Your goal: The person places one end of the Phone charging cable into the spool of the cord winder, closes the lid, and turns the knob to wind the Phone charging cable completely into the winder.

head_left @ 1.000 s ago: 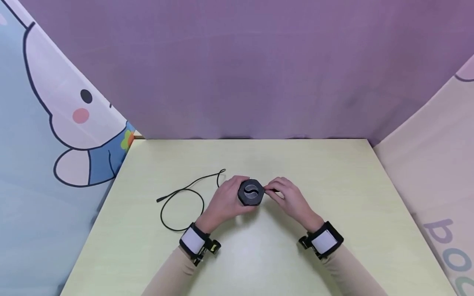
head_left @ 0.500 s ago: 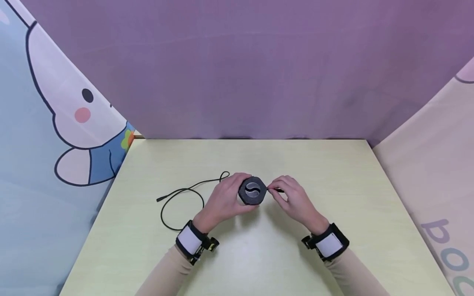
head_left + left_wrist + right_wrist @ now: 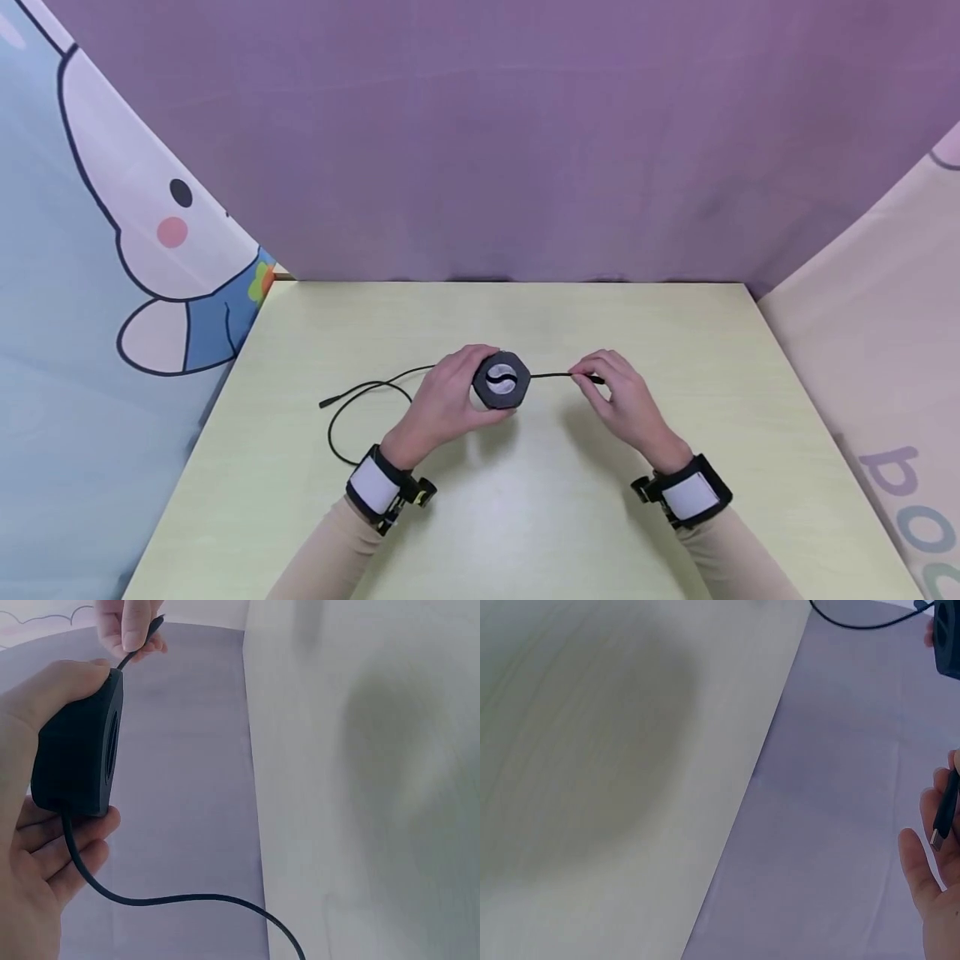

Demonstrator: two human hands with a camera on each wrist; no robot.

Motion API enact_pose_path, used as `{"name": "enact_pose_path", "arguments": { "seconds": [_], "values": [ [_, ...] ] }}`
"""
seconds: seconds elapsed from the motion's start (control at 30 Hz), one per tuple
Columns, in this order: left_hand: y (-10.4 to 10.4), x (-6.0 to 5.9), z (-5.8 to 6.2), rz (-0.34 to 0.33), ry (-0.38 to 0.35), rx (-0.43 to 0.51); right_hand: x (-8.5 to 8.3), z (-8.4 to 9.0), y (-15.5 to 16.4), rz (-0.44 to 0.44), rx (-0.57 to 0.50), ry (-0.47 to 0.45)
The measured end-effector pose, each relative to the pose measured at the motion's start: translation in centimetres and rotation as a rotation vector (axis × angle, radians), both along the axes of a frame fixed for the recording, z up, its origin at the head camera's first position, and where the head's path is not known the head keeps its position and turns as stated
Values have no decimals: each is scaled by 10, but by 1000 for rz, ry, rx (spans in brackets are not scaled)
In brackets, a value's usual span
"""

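Observation:
My left hand (image 3: 442, 400) grips a black hexagonal retractable cable reel (image 3: 502, 380) by its sides, thumb on one edge and fingers on the opposite one. A silver swirl emblem marks its face. From its right side a short straight cable (image 3: 551, 375) runs to my right hand (image 3: 622, 404), whose thumb and fingers pinch it at the black plug. In the right wrist view the USB plug (image 3: 946, 810) shows its metal tip beyond the fingers. Another length of cable (image 3: 180, 898) leaves the reel's other side, as the left wrist view shows.
That other cable loops over the pale table (image 3: 525, 533), left of my left hand, ending in a black plug (image 3: 327, 403). A purple cloth (image 3: 480, 142) hangs behind the table. Printed cloths hang at the left and right sides.
My right hand has moved right with the plug, drawing a stretch of cable out of the reel. The left hand with the reel has shifted slightly left and away from me.

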State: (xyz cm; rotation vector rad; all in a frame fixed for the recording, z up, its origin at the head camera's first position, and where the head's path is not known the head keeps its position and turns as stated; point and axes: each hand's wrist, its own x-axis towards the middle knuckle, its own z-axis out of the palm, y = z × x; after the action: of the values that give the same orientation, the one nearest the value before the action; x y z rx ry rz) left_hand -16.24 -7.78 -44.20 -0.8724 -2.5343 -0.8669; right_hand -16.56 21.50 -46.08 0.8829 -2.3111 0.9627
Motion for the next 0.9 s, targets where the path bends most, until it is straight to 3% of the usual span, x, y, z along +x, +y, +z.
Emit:
{"name": "enact_pose_path", "arguments": {
  "seconds": [0.63, 0.77, 0.9],
  "values": [
    [2, -1, 0, -6, -8, -7, 1, -6, 12, -53, 6, 2],
    [1, -1, -1, -7, 1, -12, 2, -9, 13, -33, 29, -63],
    [2, 0, -1, -20, 8, -15, 4, -10, 8, 8, 50, -189]
  ]
}}
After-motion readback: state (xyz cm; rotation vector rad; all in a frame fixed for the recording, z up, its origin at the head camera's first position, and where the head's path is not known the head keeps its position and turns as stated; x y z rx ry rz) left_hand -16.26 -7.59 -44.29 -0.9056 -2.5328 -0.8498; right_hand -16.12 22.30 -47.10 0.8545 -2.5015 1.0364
